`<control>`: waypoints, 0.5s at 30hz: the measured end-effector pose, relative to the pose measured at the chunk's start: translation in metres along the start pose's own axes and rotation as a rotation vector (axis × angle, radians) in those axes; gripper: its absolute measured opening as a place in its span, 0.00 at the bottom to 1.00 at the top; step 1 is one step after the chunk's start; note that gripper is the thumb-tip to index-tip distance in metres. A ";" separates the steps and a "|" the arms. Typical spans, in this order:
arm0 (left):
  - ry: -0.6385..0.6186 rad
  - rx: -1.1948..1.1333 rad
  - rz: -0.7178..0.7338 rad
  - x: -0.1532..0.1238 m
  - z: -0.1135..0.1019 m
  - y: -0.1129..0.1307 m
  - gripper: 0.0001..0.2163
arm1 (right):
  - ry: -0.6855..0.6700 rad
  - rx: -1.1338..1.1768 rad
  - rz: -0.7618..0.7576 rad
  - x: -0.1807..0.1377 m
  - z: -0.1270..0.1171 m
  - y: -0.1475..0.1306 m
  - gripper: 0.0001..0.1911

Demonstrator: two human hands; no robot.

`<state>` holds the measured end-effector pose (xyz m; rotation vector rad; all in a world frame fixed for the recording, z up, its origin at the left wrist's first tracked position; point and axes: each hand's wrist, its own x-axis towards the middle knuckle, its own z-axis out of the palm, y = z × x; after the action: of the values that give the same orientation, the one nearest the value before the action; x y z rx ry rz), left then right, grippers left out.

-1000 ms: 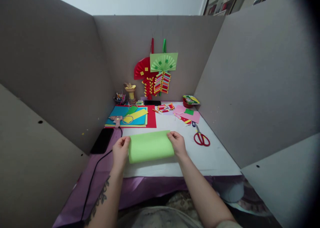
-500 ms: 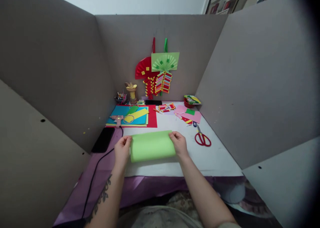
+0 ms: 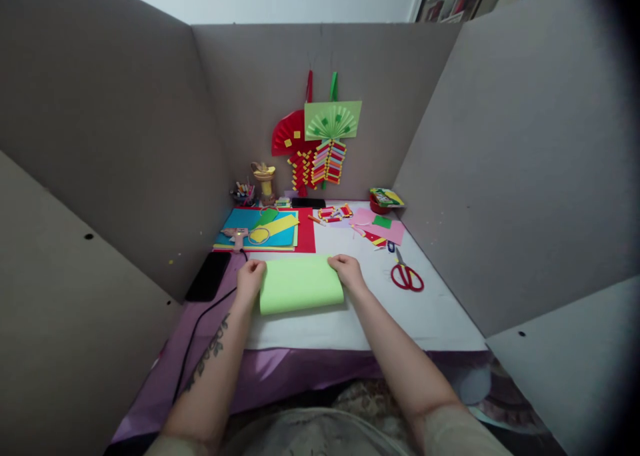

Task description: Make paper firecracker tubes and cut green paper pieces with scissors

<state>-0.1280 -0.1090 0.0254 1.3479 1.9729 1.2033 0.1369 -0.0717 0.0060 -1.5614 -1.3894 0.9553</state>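
A light green paper sheet (image 3: pixel 301 285), folded over, lies on the white table surface (image 3: pixel 400 316). My left hand (image 3: pixel 249 276) grips its far left corner, fingers closed on the edge. At the far right corner my right hand (image 3: pixel 345 271) pinches the paper the same way. Both forearms reach in from the bottom of the view.
Red scissors (image 3: pixel 406 275) lie to the right. A stack of coloured paper (image 3: pixel 265 229) with a glue gun (image 3: pixel 239 235) sits behind. A black phone (image 3: pixel 208 275) and cable lie left. Paper decorations (image 3: pixel 316 143) hang on the back cardboard wall. Cardboard panels enclose the desk.
Both hands have slid the folded green paper a little away from me, and the hands now sit at its far corners.
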 end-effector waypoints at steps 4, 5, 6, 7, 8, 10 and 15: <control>-0.046 0.145 -0.018 0.031 0.015 -0.011 0.08 | -0.025 -0.203 0.060 0.029 0.011 0.004 0.12; -0.057 0.182 -0.022 0.035 0.018 -0.012 0.07 | -0.029 -0.259 0.072 0.033 0.012 0.004 0.11; -0.067 0.221 -0.027 0.038 0.019 -0.013 0.07 | -0.031 -0.317 0.083 0.036 0.012 0.004 0.09; -0.075 0.258 -0.033 0.039 0.020 -0.013 0.06 | -0.030 -0.374 0.094 0.038 0.013 0.004 0.08; -0.079 0.291 -0.040 0.040 0.019 -0.013 0.06 | -0.026 -0.429 0.104 0.039 0.012 0.005 0.08; -0.079 0.342 -0.051 0.041 0.018 -0.015 0.05 | -0.020 -0.527 0.117 0.041 0.011 0.005 0.07; -0.105 0.362 -0.048 0.045 0.010 -0.020 0.04 | -0.054 -0.670 0.091 0.043 0.005 0.008 0.09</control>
<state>-0.1492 -0.0667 0.0078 1.4883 2.2042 0.7595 0.1398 -0.0285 -0.0037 -2.1073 -1.8031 0.6060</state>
